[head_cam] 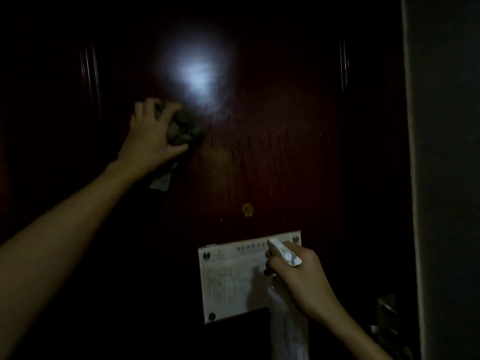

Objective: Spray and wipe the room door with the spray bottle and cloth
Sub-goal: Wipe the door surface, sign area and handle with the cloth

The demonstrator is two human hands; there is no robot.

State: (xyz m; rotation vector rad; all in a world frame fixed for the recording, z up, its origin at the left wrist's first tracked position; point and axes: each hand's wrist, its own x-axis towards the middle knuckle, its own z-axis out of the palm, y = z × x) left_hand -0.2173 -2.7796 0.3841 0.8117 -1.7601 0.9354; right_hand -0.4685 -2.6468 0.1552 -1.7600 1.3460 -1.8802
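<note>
Dark red wood fills our view: the room door (272, 157) stands right in front of us, streaked with thin runs of spray fluid below a bright patch of reflected light (194, 76); our left hand (150, 141) is clenched around a bunched grey cloth (184, 128) and presses it flat to the panel just left of the wet streaks, a loose tail of cloth hanging under the wrist; our right hand (298, 276) grips the neck of the white spray bottle (284, 253), nozzle aimed forward, held low in front of the paper notice (233, 279) fixed to the door with round studs.

Risks as we judge them: the runs sit above the brass peephole (247, 209) and the notice, so if the cloth does not reach them soon, fluid may creep down onto the paper and soak or stain it; a stray squeeze from the bottle where it now points would wet the notice directly; the dim light hides the door's edges and grooves, so patches could be missed; the dangling tail of cloth may smear rather than lift fluid; near the right edge some hardware (387, 307) shows too darkly to identify, and a wide wipe could catch on it.
</note>
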